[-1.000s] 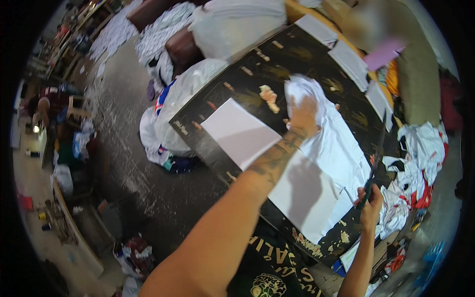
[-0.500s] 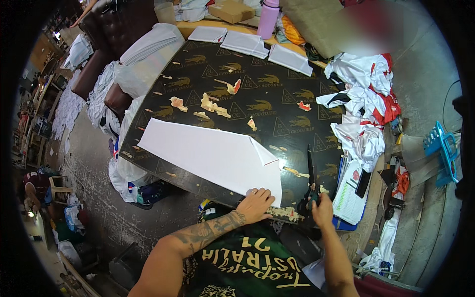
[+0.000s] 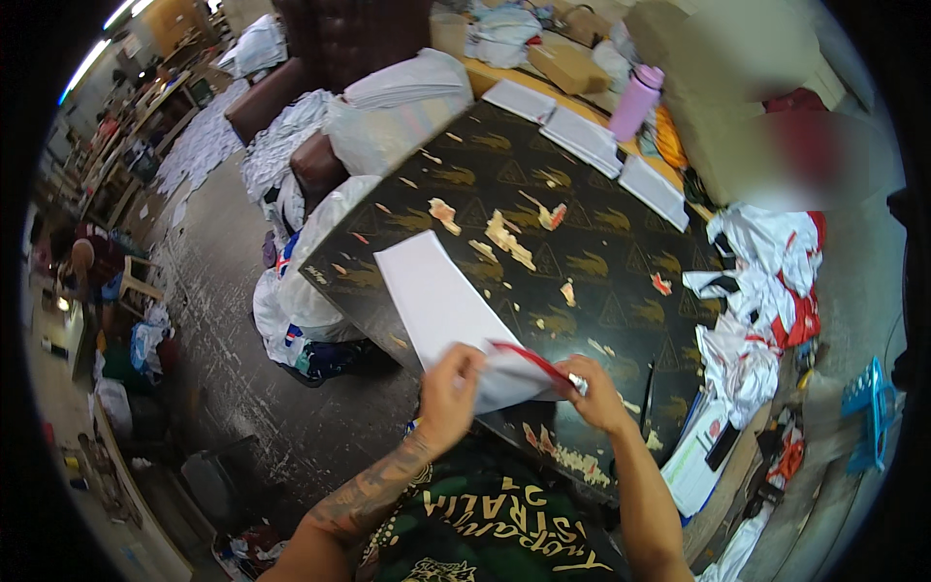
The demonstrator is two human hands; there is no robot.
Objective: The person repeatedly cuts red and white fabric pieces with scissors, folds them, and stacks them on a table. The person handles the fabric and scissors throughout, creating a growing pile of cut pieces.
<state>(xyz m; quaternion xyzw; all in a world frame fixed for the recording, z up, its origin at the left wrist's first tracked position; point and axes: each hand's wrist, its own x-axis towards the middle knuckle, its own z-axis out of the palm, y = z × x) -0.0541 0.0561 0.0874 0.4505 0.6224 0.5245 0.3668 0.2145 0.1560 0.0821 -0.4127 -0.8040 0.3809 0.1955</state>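
A long white fabric piece [image 3: 436,291] lies along the near left part of the black tabletop [image 3: 601,330]. Its near end is lifted off the surface and shows a red edge. That red-edged corner is pinched by my right hand [image 3: 599,398]. At the left side of the raised end, my left hand [image 3: 452,393] grips the cloth, its fingers closed and somewhat blurred. Dark scissors [image 3: 648,400] rest on the table to the right of my right hand, not held.
Three folded white pieces [image 3: 582,141] line the far edge, near a purple bottle [image 3: 635,102] and a cardboard box [image 3: 570,68]. White and red garments [image 3: 761,281] heap at the right, above papers and a dark phone [image 3: 722,446]. Plastic-wrapped bundles [image 3: 398,126] stand left of the table.
My right hand has let go of the scissors and taken the fabric's red-edged corner. My left hand has lifted the near end of the cloth. The view has shifted to the left.
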